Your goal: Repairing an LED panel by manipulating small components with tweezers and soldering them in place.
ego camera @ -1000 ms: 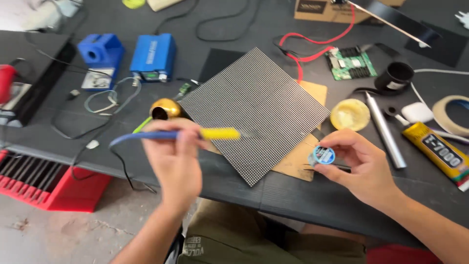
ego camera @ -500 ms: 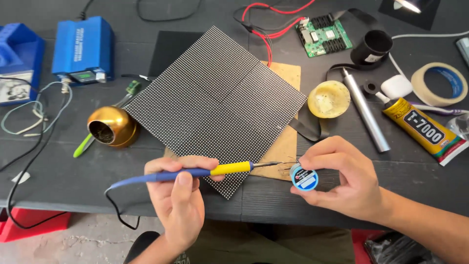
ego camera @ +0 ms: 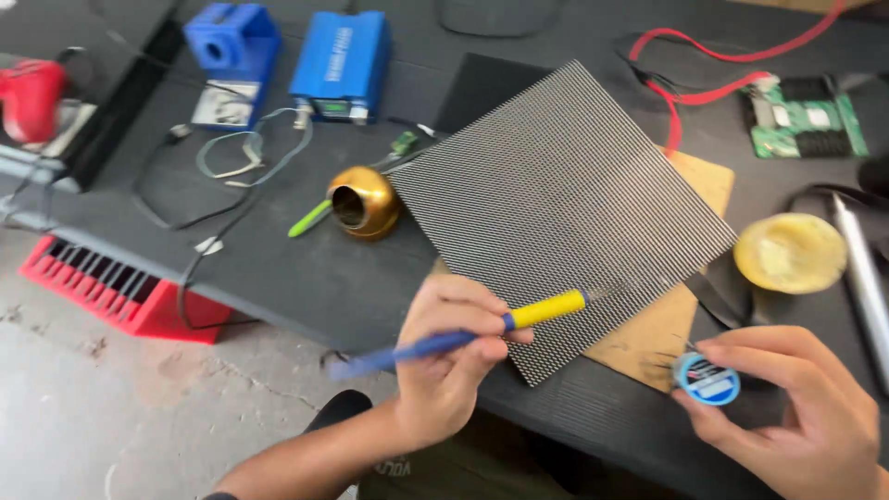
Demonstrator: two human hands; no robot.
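My left hand [ego camera: 451,356] grips a soldering iron [ego camera: 482,333] with a blue handle and yellow collar, its tip resting near the lower edge of a square black LED matrix panel [ego camera: 556,199]. The panel lies tilted like a diamond on a brown board [ego camera: 662,333] on the dark workbench [ego camera: 278,268]. My right hand [ego camera: 796,417] holds a small blue spool of solder wire [ego camera: 707,380] at the bench's front edge, to the right of the iron's tip.
A gold round tip-cleaner pot [ego camera: 363,202] and a green pen [ego camera: 308,218] lie left of the panel. Behind stand a blue soldering station [ego camera: 340,63] and a blue holder [ego camera: 227,46]. A yellow flux tin [ego camera: 789,252], green circuit board [ego camera: 804,116], red wires [ego camera: 704,93] and red rack [ego camera: 111,287] surround.
The view has swung, so the bench sits differently in frame. Both hands keep their grip; the iron's tip stays at the panel's lower edge and the spool stays to its right.
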